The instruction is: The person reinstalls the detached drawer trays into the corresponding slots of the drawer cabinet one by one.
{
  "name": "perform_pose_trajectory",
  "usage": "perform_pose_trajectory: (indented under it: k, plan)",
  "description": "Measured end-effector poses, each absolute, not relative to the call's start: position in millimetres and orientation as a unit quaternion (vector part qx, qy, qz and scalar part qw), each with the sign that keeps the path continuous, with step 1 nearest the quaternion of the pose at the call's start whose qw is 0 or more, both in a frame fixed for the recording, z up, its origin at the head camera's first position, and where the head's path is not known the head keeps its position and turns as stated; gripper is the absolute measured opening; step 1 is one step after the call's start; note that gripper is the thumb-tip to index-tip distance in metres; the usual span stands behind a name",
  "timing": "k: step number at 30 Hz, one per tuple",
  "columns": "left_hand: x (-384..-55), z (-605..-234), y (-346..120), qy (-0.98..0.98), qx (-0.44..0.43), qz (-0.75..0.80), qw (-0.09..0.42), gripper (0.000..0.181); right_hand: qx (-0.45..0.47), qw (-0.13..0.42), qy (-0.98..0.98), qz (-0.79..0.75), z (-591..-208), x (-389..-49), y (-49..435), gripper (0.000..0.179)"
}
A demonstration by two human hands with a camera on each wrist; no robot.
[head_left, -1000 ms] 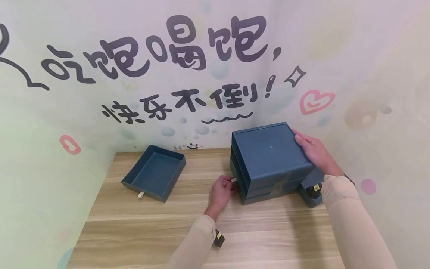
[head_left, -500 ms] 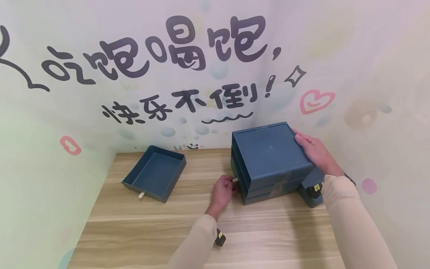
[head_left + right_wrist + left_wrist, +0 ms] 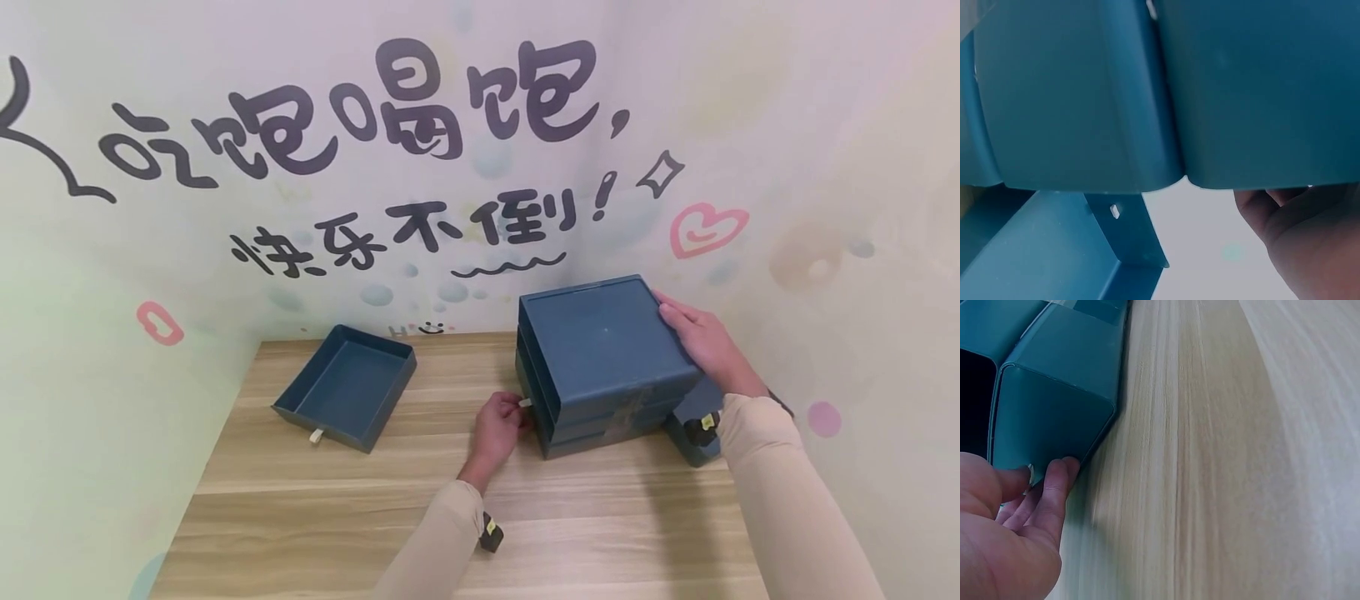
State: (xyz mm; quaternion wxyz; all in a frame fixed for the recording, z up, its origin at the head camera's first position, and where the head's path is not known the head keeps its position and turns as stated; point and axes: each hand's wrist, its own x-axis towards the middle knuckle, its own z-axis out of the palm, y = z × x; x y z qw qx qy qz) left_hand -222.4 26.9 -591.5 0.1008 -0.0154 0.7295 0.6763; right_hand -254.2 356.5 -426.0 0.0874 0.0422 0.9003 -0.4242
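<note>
A dark blue stacked drawer unit stands at the right of the table, its front turned left. Its lowest drawer is in place, with a dark opening above it. My left hand pinches the small pale pull tab on that drawer between thumb and fingers. My right hand rests against the unit's far right edge, thumb near the top and fingers partly hidden behind. In the right wrist view, the right hand is partly covered by the unit.
A loose blue drawer with a pale tab lies on the left of the wooden table. Another blue drawer sits behind the unit, partly hidden by my right forearm. A patterned wall borders the table's back.
Both hands keep their places on the unit and the tab. The whole head view has shifted very slightly; nothing else visibly moves.
</note>
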Motion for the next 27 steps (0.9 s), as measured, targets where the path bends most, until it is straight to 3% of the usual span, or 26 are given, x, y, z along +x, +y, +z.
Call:
perform_pose_trajectory:
  k: [14,27]
  plan:
    - [-217,-590,-4,0.755,-0.015,0.645,0.115,0.041,0.038,0.081,0.902,-0.422,-425,-253,357,0.067]
    - [-206,-575,-23,0.777,-0.029,0.626,0.065,0.026,0.037,0.078,0.896,-0.435,-423,-252,356,0.067]
